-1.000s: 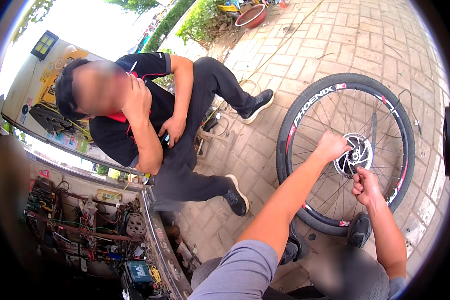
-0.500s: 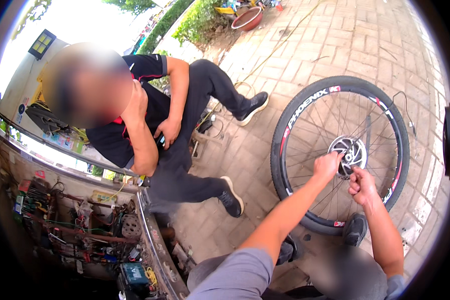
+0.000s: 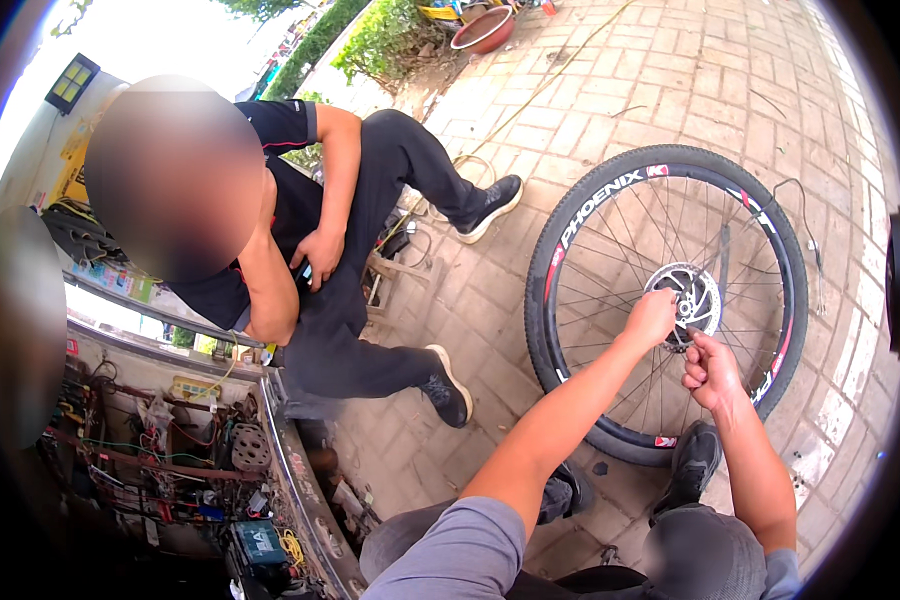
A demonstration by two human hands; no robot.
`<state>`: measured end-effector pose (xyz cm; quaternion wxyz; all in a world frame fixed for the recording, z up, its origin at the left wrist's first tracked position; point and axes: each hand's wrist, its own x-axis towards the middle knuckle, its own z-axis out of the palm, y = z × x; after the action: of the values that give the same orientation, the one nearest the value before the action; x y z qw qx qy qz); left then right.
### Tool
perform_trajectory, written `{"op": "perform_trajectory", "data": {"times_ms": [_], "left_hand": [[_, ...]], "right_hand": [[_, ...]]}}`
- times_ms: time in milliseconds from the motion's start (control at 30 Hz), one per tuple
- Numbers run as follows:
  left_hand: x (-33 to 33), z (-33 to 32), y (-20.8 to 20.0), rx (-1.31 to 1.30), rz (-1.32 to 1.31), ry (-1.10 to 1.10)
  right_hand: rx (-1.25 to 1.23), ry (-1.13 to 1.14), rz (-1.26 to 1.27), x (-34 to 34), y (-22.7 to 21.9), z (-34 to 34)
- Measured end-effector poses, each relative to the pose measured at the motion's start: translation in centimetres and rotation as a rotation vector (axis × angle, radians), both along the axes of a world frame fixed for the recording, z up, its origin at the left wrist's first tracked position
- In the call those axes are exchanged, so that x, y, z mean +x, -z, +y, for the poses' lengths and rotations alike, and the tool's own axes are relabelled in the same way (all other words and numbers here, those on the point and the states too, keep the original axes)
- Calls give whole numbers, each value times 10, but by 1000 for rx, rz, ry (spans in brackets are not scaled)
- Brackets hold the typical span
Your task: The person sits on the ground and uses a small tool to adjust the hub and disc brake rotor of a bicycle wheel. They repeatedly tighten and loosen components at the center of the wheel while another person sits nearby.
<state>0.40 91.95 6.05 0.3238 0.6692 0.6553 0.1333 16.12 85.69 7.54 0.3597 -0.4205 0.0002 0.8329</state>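
Note:
A bicycle wheel [image 3: 541,290] with a black tyre and dark rim is in front of me, its lower edge by my shoes. Its silver brake disc [image 3: 711,298] faces me around the hub. My left hand [image 3: 652,318] is closed at the hub, over the disc's left side; anything inside its fingers is hidden. My right hand [image 3: 712,370] is just below the disc, thumb and forefinger pinched at its lower edge. Whatever that pinch holds is too small to make out.
At left a person in dark clothes [image 3: 320,250] sits with one hand raised to the head. An open box of tools and parts [image 3: 290,455] stands lower left, with a teal case [image 3: 260,543] in it. A yellow hose [image 3: 542,88] crosses the brick paving near a red-brown basin [image 3: 483,32].
The whole view has shifted a little, so the wheel and the seated person appear slightly farther left. Both my hands stay at the hub and disc. A blurred shape has appeared at the far left.

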Motion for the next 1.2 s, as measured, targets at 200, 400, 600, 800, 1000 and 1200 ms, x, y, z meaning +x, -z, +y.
{"op": "perform_trajectory", "data": {"times_ms": [200,400,600,800,1000,1200], "left_hand": [[-23,14,44,54,-180,177],[-30,24,2,130,15,167],[-23,33,-37,-32,-627,-11],[-17,25,-21,213,-538,-18],[-15,21,-13,289,-514,5],[-17,17,-21,305,-428,57]], "right_hand": [[11,19,-7,13,1,5],[-25,56,-12,23,14,4],[138,-66,-73,12,3,7],[181,-173,-60,-4,-11,-2],[111,-101,-86,10,1,0],[221,-93,-261,14,-1,9]]}}
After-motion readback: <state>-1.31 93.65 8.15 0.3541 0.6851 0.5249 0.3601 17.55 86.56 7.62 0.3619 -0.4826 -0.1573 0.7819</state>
